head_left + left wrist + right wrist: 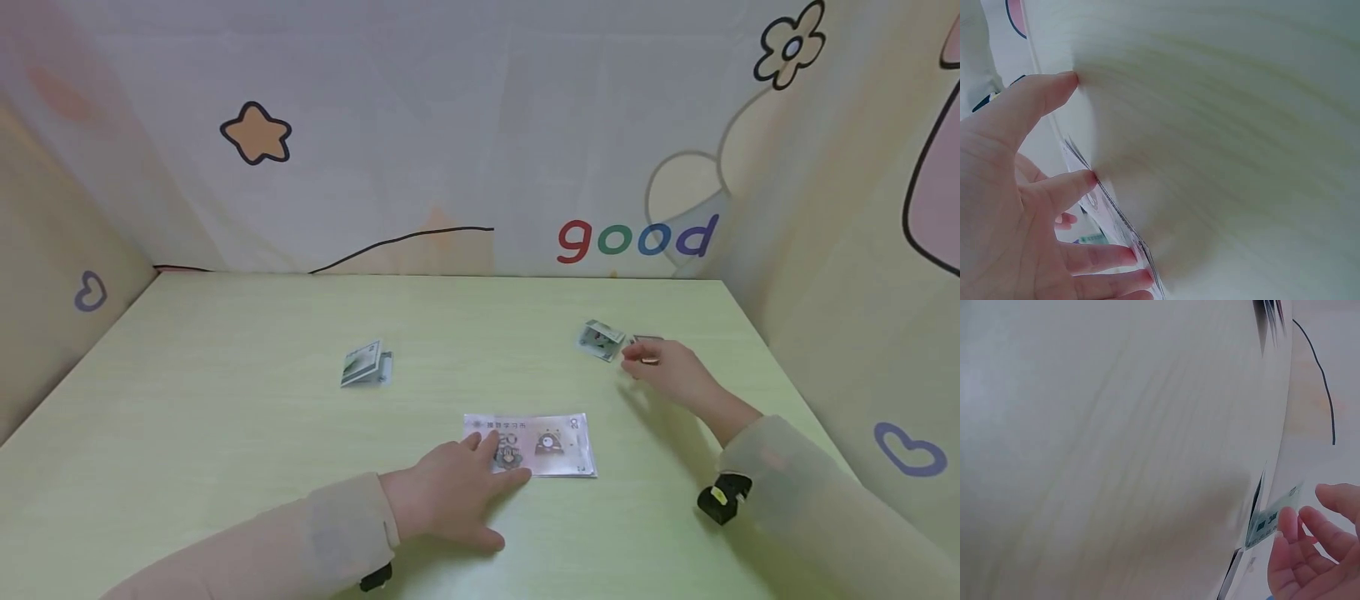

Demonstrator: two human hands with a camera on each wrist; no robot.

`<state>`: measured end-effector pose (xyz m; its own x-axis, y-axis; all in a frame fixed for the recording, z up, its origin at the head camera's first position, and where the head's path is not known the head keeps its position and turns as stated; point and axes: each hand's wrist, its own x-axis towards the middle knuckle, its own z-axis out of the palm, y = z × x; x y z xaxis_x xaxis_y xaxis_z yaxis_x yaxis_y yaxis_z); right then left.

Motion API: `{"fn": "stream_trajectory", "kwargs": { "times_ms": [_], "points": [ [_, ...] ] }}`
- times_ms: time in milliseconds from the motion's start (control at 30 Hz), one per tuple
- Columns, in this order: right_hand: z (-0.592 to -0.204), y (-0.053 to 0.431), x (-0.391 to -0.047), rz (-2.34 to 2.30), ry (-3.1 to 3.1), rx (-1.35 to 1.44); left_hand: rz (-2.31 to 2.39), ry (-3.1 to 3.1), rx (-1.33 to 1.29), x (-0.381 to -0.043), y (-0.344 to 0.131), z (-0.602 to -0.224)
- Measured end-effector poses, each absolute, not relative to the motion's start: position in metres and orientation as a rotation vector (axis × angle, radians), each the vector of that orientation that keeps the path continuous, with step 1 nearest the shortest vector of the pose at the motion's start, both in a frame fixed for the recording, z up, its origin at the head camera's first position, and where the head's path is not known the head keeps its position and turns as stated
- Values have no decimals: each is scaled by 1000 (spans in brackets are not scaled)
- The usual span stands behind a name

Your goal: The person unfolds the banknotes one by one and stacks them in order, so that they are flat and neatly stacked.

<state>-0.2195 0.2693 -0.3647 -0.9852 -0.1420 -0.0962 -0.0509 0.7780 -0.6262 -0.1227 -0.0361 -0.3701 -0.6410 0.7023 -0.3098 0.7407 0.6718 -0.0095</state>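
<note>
My left hand (pixel 457 492) lies with its fingers spread on a stack of pink play banknotes (pixel 562 446) marked 20. In the left wrist view, its fingertips touch the edge of the stack and the thumb rests on the table apart from it. At the back right, my right hand (pixel 671 371) hovers over a small folded note (pixel 648 338), partly hidden by the fingers. Its fingers are loosely bent, with no note visibly pinched in the right wrist view. Just left of it is a green folded note (pixel 600 340), standing partly open.
Another green folded note (pixel 365 364) stands tented on the left of the pale table (pixel 225 433). Printed cloth walls (pixel 420 125) enclose the back and both sides. A small black device (pixel 723 497) hangs at the right cuff.
</note>
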Motion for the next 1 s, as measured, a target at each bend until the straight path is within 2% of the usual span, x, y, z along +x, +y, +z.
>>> {"fn": "stream_trajectory", "kwargs": {
  "times_ms": [467,1000],
  "points": [
    [-366,260,-247,-1019,2820,16,-246,2621,1164,-122,-37,-369],
    [-368,258,-260,-940,2886,43,-273,2635,1176,-123,-36,-372]
  ]
}}
